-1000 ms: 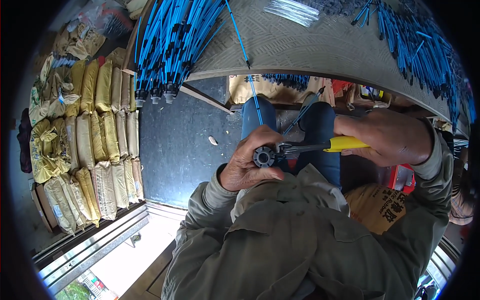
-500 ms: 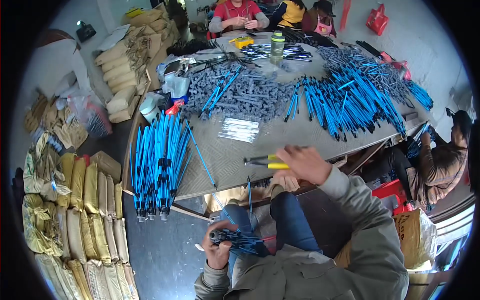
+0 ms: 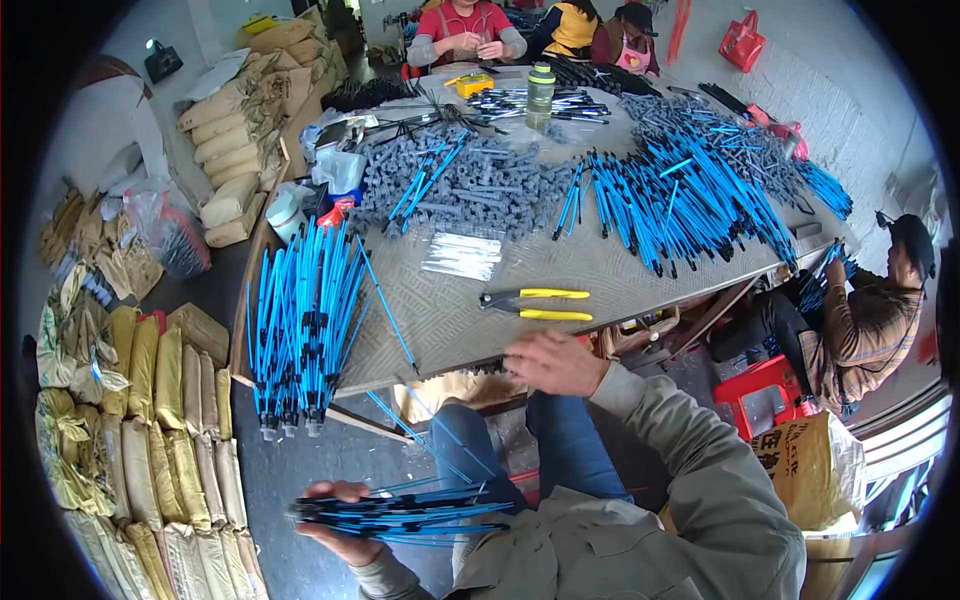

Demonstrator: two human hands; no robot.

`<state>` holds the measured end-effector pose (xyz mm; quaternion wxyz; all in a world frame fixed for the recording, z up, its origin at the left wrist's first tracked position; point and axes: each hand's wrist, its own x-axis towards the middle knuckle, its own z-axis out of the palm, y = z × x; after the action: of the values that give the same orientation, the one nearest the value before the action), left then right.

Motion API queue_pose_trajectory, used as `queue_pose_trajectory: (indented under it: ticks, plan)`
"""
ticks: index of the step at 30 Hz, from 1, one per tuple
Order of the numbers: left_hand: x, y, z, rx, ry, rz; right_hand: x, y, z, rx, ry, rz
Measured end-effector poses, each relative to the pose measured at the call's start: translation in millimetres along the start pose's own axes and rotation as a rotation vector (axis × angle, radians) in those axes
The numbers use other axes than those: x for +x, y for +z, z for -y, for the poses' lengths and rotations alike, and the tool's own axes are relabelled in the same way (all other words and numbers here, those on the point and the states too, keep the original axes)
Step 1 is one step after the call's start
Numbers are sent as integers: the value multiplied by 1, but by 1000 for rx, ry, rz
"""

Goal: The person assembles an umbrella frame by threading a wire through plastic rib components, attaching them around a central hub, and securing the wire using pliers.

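Observation:
My left hand [image 3: 340, 528] grips a bundle of blue and black rods [image 3: 410, 507] held sideways low over my lap, below the table edge. My right hand [image 3: 553, 362] hovers at the near table edge with fingers apart and nothing in it. Just beyond it lie yellow-handled pliers [image 3: 535, 303] on the table [image 3: 600, 270]. A row of finished blue rods [image 3: 300, 320] lies at the table's left end. A pile of grey plastic parts [image 3: 460, 185] and a small bunch of clear ties [image 3: 462, 255] sit farther back.
Many more blue rods [image 3: 680, 195] cover the table's right side. A person [image 3: 870, 310] sits at the right holding blue rods; other people [image 3: 465, 30] work at the far end. Tan and yellow sacks [image 3: 130, 390] are stacked on the floor at left.
My right hand has put the yellow-handled pliers down on the table and drawn back to the table edge. The left hand still holds the rod bundle, now lower.

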<state>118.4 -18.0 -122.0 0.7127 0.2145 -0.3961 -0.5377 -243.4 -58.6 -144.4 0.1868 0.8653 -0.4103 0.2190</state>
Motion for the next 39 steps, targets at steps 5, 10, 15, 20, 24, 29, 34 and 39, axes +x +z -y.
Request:
queue_pose_trajectory:
  ticks: [5,10,15,20,24,29,34,39]
  plan:
    - [4,-42,-20,-278,-25,21,8,20,56,251,-55,15]
    - [8,-80,-10,-523,-146,107,21,36,108,616,-202,-73]
    - [-15,-145,2,-840,-183,-8,38,53,141,787,-269,-70]
    - [-44,-146,14,-955,-146,-230,61,33,166,1018,-216,59]
    - [-65,-148,60,-657,-120,-415,72,35,177,991,-342,-39]
    - [-103,-121,90,260,-206,-186,56,79,180,1270,-231,-6]
    - [-95,-114,167,-433,-473,-65,59,8,171,1930,196,118]
    - [-125,-116,176,-626,-642,-302,59,-2,149,1320,-130,-17]
